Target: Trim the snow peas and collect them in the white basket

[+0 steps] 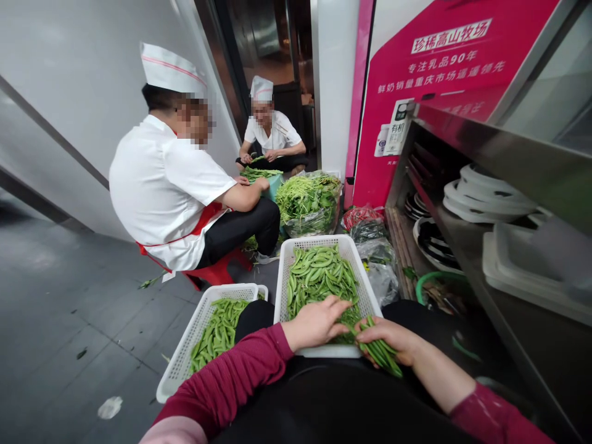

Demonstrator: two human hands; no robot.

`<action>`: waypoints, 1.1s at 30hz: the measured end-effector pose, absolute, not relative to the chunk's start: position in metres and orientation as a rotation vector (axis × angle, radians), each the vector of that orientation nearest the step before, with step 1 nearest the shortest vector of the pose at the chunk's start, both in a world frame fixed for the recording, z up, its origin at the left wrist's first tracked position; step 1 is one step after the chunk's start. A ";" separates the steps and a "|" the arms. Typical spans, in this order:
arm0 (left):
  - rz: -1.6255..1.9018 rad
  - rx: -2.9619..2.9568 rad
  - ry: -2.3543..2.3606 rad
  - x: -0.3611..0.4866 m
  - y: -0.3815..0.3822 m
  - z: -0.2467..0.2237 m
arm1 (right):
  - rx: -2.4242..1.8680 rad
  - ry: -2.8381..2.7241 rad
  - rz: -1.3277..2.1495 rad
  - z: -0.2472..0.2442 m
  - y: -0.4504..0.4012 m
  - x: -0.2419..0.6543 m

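A white perforated basket (283, 271) of green pea pods (321, 271) rests at my lap. Over its near part reaches my left hand (319, 320), its visible fingers stretched and apart, close to the pod tips at my right hand. My right hand (386, 339) is closed around a bunch of pea pods (380, 354) at the basket's near right corner. The ends of the bunch stick out below the fingers. Beside my left leg, a second white basket (178, 357) holds more pea pods (217, 333).
A co-worker (176, 179) sits on a red stool (222, 265) at the left. Another person (272, 135) squats behind leafy greens (308, 197). Plastic bags (382, 271) lie right of the basket. A metal shelf (462, 253) with stacked plates (485, 194) borders the right.
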State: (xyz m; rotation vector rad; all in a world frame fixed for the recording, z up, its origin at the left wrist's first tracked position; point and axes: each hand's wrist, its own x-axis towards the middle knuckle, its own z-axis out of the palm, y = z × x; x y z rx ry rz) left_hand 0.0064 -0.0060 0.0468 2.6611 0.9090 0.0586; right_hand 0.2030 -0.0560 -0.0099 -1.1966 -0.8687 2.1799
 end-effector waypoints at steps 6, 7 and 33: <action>-0.137 2.963 0.590 0.012 -0.009 0.052 | -1.173 -0.988 2.160 -0.005 -0.055 0.205; -0.172 2.979 0.543 0.012 -0.008 0.051 | -1.210 -1.080 2.118 -0.002 -0.055 0.205; -0.177 2.557 1.179 -0.010 0.021 -0.021 | -1.063 -0.213 1.272 -0.001 -0.020 0.255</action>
